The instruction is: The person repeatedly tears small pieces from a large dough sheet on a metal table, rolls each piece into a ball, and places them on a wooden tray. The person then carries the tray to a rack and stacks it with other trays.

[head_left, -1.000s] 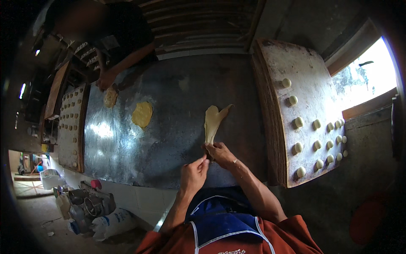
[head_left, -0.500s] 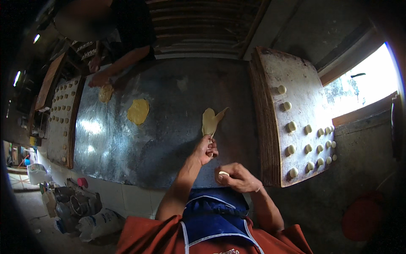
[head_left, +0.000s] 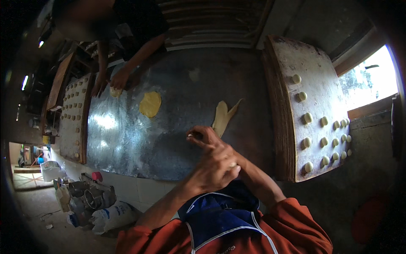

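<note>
My forearms cross over the near side of the metal table. My left hand (head_left: 213,169) is curled shut, with a small piece of pale dough (head_left: 233,164) showing by its thumb. Beyond it, my right hand (head_left: 205,137) reaches across to the left, its fingers bent in a closed curl. A pale spot shows at its fingertips, too small to make out. Just past the right hand lies a forked, flattened strip of dough (head_left: 220,116); its near end is partly hidden by that hand. A flat yellow round of dough (head_left: 150,104) lies farther left.
A stack of boards (head_left: 292,106) carrying several dough balls stands on the right. Another board (head_left: 72,122) with rows of dough pieces is at the left end. Across the table, a co-worker's hand (head_left: 120,79) presses on dough. Pots and a white sack (head_left: 112,216) sit on the floor at lower left.
My left hand has let go of the forked dough strip and drawn back toward me. My right hand has moved forward and left, crossing past it. The co-worker's hands have shifted.
</note>
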`<state>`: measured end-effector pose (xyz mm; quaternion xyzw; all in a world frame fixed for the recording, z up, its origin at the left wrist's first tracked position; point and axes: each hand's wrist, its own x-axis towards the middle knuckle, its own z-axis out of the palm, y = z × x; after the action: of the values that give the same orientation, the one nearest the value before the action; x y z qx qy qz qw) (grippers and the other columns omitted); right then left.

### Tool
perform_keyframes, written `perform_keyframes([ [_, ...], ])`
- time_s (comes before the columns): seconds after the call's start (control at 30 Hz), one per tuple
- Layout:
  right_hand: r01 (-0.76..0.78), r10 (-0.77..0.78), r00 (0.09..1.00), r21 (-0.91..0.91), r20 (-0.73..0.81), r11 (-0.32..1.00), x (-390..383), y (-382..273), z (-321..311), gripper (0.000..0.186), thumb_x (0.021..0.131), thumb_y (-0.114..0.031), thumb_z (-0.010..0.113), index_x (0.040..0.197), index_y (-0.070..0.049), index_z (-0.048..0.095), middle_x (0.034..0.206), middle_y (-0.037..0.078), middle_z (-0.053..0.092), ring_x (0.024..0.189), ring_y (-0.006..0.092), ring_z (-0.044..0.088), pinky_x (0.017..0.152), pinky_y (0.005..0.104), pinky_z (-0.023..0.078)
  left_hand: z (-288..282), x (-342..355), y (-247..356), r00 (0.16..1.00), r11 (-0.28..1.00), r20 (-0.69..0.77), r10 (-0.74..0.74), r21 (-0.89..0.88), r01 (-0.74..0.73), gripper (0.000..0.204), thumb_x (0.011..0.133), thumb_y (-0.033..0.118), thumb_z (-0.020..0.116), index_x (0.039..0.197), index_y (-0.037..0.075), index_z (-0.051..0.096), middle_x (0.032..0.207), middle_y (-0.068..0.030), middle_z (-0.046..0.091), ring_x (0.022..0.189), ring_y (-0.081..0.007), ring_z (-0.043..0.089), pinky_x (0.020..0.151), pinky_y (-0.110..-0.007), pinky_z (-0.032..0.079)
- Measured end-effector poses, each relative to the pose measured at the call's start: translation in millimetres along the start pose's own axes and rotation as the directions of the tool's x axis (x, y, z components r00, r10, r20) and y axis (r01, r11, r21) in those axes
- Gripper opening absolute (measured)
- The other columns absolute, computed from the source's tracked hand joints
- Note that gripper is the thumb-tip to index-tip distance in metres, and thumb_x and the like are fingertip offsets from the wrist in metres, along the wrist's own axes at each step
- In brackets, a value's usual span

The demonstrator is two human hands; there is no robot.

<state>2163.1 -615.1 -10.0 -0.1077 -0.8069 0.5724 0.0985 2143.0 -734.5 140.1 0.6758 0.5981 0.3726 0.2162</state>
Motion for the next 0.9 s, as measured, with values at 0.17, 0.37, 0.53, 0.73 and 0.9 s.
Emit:
perform_keyframes([
  [0.17,-0.03,-0.153,0.935,-0.5,-0.321,0.865,-158.8,-3.1,2.2,0.042,0.084,-0.004,0.076,0.126,-0.006,0.07,0.126,0.016,0.066,0.113,0.0393,0.063,0.094,0.0473,0.053,32.8,-150.7,-101.3,0.949,0.955,-0.264,-0.176,0.187,0.229,0.018,0.097,0.017,0.06,0.11,0.005,0.058,0.097,-0.01,0.059,0.095,-0.0296,0.058,0.112,-0.053,0.034],
  [0.37,-0.414,-0.304,0.843,-0.896,-0.444,0.16,-124.8,28.2,-10.5,0.049,0.09,-0.028,0.073,0.13,-0.003,0.058,0.132,0.022,0.056,0.119,0.044,0.055,0.098,0.0561,0.046,35.0,-106.7,-209.5,0.756,0.76,-0.583,-0.296,0.336,0.557,0.037,0.096,0.011,0.066,0.124,-0.001,0.044,0.106,-0.02,0.055,0.102,-0.0364,0.056,0.092,-0.049,0.043],
  [0.53,-0.43,0.273,0.869,-0.356,-0.413,0.829,-139.0,38.2,33.7,0.042,0.093,-0.028,0.07,0.119,0.001,0.055,0.109,0.022,0.057,0.102,0.041,0.058,0.089,0.0522,0.047,104.7,-118.3,-156.5,0.824,0.919,-0.533,-0.192,0.198,0.342,0.033,0.092,0.004,0.067,0.113,-0.002,0.043,0.102,-0.0201,0.052,0.094,-0.0373,0.056,0.086,-0.048,0.045],
  [0.73,-0.183,-0.295,0.845,-0.759,-0.446,0.624,-128.7,87.9,-14.6,0.037,0.103,-0.027,0.06,0.121,0.006,0.056,0.108,0.024,0.064,0.102,0.0374,0.064,0.09,0.0513,0.05,47.2,-85.3,-196.9,0.701,0.838,-0.579,-0.417,0.055,0.544,0.033,0.093,0.004,0.07,0.109,-0.001,0.041,0.095,-0.0149,0.046,0.085,-0.0311,0.052,0.077,-0.044,0.044],
  [0.9,-0.225,-0.036,0.883,-0.49,-0.468,0.842,-169.6,81.5,26.9,0.035,0.103,-0.025,0.06,0.116,0.007,0.058,0.11,0.025,0.065,0.097,0.0381,0.066,0.088,0.0486,0.052,93.3,-133.7,-144.6,0.892,0.955,-0.433,-0.127,0.19,0.228,0.026,0.093,0.0,0.067,0.104,-0.001,0.043,0.099,-0.018,0.051,0.088,-0.0327,0.055,0.081,-0.046,0.047],
])
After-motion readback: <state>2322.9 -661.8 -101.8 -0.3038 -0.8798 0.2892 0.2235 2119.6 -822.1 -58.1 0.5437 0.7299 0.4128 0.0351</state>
